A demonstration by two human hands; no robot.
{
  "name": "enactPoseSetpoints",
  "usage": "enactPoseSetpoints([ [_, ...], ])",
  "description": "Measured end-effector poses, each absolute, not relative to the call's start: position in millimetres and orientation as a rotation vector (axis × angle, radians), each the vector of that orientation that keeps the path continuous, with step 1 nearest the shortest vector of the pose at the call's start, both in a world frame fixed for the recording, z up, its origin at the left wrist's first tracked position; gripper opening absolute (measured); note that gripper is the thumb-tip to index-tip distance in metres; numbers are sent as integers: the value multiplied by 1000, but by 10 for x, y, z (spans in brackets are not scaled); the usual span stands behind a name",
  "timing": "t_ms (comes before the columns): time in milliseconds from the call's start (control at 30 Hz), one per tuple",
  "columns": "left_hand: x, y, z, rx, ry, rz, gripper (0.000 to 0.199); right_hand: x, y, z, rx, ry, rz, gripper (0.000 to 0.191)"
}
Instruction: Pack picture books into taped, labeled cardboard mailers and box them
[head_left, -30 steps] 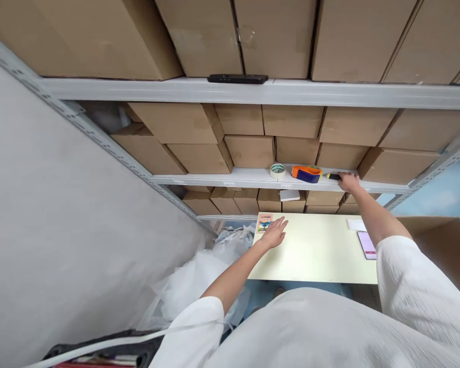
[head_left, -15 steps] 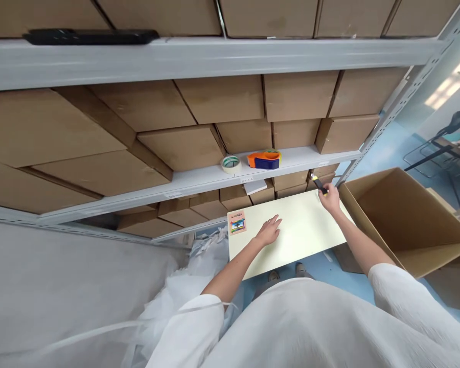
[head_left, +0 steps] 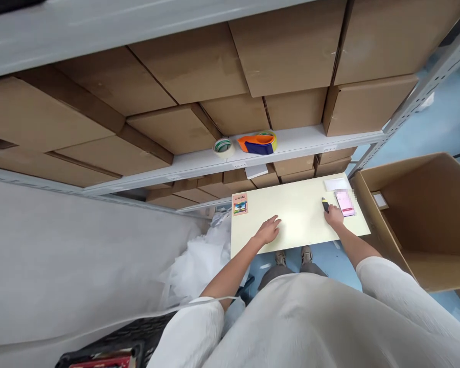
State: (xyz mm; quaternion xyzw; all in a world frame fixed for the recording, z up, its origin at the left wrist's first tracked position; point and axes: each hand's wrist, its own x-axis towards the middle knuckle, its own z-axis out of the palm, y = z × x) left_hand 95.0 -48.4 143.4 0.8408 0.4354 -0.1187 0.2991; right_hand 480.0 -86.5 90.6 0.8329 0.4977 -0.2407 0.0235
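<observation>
A pale board [head_left: 295,220] lies in front of me like a small tabletop. My left hand [head_left: 268,230] is on its middle with the fingers spread and nothing held. At the board's right part, my right hand [head_left: 334,216] is closed on a black and yellow cutter [head_left: 325,204]. A phone with a pink screen [head_left: 345,202] lies just right of that hand, beside a white packet [head_left: 336,184] at the back edge. On the board's left back corner is a small colourful card [head_left: 239,204].
Cardboard boxes [head_left: 291,46] fill the grey shelves. A tape roll [head_left: 224,147] and an orange and blue tape dispenser [head_left: 257,143] sit on the shelf edge [head_left: 299,148]. An open carton [head_left: 437,204] stands right; white wrapping [head_left: 203,255] lies left.
My right hand has come back from the board's far edge with the cutter, now low over the board. The view has shifted, and the phone and white packet now show. My left hand stays spread.
</observation>
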Motion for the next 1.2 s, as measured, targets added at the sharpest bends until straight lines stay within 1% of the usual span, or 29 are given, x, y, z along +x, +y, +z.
enactPoseSetpoints([
  [167,989,-585,1419,2171,1198,-320,58,4815,-822,895,2556,1575,-685,36],
  [300,1028,-556,1508,2162,1222,-283,56,4712,-566,1192,2615,1748,-583,39],
  [433,998,-449,1666,2185,1243,-216,56,4386,47,1889,2606,2239,-428,46],
  [600,798,-305,1870,2229,1288,-92,55,3692,913,2922,2275,2854,-153,55],
  [667,678,-259,1936,2237,1306,-57,55,3420,1183,3224,2148,2981,-84,58],
  [733,548,-221,1986,2236,1319,-27,54,3204,1384,3426,2075,2980,-61,60],
  [833,346,-184,2027,2235,1321,20,54,3014,1551,3567,2076,2821,-31,57],
  [933,150,-159,2028,2244,1304,66,54,2949,1599,3590,2134,2698,33,50],
  [1100,-106,-101,1942,2234,1250,137,54,2912,1520,3539,2215,2745,54,42],
  [1200,-174,-62,1818,2205,1206,175,52,2904,1307,3446,2303,2790,74,43],
])
